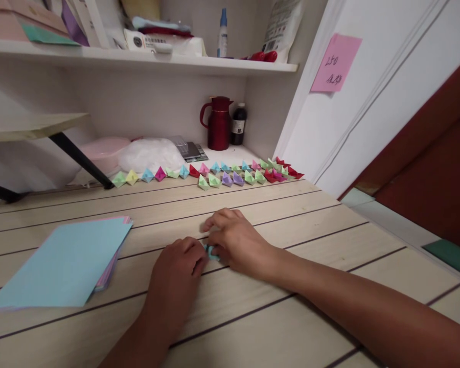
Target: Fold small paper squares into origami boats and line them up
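Note:
Over the middle of the wooden table [253, 301], a small piece of light-blue folded paper [213, 254] shows between my two hands. My left hand [181, 266] is closed, its curled fingertips at the paper's left side. From the right, my right hand [237, 237] pinches the paper with thumb and fingers. Most of the paper is hidden, so its exact shape cannot be made out. Left of my hands lies a stack of coloured paper sheets [69, 260] with a light-blue one on top.
Rows of small folded paper boats [227, 179] in several colours line the table's back. Behind them stand a red jug [218, 125], a dark bottle [238, 125] and a white plastic bag [151, 155]. A black-legged wooden stand [82, 156] is at left, a shelf [118, 60] above.

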A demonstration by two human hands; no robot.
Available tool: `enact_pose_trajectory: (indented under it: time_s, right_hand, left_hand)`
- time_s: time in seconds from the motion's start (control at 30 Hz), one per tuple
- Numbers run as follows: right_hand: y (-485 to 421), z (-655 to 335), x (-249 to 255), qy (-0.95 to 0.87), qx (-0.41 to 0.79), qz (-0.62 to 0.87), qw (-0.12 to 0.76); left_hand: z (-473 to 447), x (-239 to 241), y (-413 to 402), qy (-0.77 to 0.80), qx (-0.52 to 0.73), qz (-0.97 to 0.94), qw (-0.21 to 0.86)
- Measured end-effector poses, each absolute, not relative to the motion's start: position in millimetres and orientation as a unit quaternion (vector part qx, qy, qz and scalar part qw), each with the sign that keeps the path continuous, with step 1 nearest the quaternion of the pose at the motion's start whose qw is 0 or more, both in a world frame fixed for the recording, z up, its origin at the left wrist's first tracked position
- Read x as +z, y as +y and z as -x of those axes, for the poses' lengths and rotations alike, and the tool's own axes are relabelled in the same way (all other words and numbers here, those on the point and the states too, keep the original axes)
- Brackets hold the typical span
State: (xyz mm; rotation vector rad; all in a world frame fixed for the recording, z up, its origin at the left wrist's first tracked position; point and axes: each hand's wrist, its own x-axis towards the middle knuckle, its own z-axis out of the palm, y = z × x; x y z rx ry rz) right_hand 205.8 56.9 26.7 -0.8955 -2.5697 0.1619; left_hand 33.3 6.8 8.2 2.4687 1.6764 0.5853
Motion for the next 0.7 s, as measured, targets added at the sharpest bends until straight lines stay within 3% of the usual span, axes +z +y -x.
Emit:
enact_pose_trajectory:
  time_s: [0.1,0.2,0.4,0.53,0.7]
  right_hand:
    - [51,-199,33,-0.945,-0.019,0.279,0.168]
    - [54,-198,33,-0.946,-0.02,0.281,0.162]
    - [75,-216,18,-0.873,0.217,0.35,0.262]
    - [82,-225,18,-0.794,0.307,0.388,0.353]
    - [84,-232,19,-0.737,0.377,0.445,0.342]
  left_hand:
    - [-37,8,4,0.551,0.181,-0.814,0.032]
    - [-38,8,4,0.551,0.172,-0.816,0.025]
    - [-37,11,2,0.568,0.149,-0.809,0.005]
    - [-36,14,-2,0.62,0.14,-0.772,-0.019]
    - [-37,16,-3,0.642,0.12,-0.757,-0.024]
